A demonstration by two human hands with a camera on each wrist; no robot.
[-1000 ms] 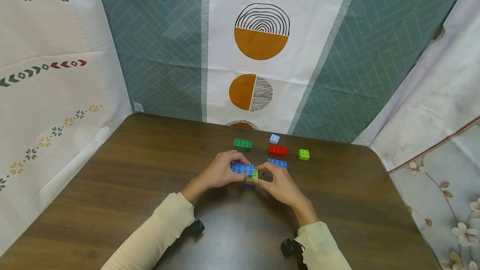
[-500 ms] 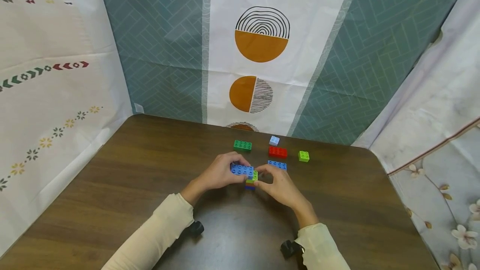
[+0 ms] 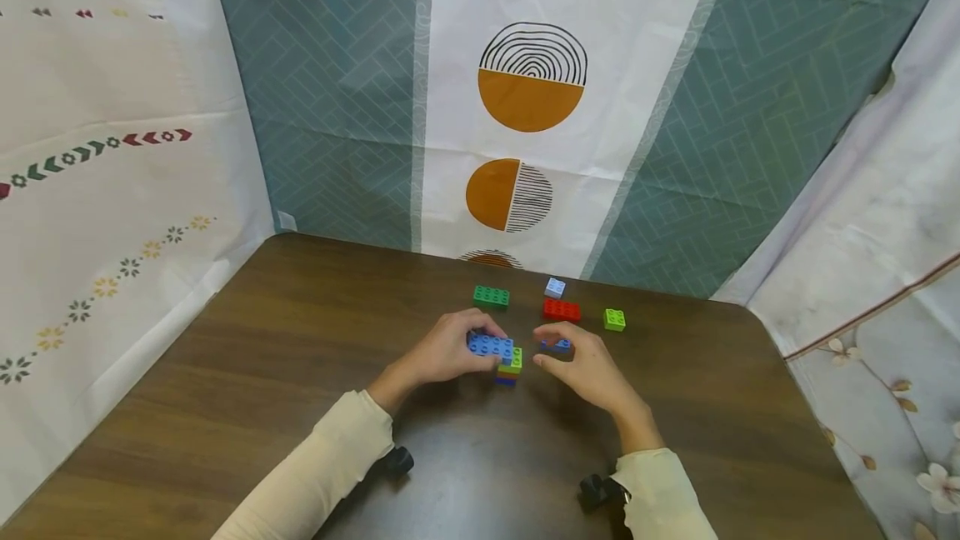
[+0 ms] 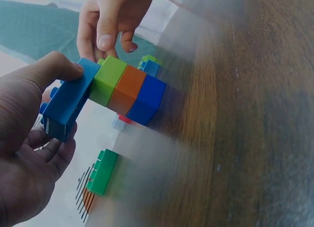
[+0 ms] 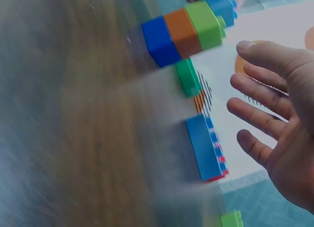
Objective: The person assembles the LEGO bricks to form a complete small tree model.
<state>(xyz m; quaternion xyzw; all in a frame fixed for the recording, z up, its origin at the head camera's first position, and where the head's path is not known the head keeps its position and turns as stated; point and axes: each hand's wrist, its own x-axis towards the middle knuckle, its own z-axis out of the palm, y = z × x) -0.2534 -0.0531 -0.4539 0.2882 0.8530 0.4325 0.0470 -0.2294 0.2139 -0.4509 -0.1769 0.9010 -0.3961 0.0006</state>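
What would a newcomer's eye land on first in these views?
Probably the stack of squarish lime-green, orange and dark-blue plastic bricks, below the centre of the head view, topped by an overhanging oblong blue plastic brick that the left grip holds. Just right of the stack, the right grip holds nothing. Next come the half-orange, half-lined circles printed on the white cloth panel beyond the brown wooden table.

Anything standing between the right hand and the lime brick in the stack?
Nothing visible: an open gap separates the right hand from the lime brick. The blue brick pinched by the left hand juts the other way.
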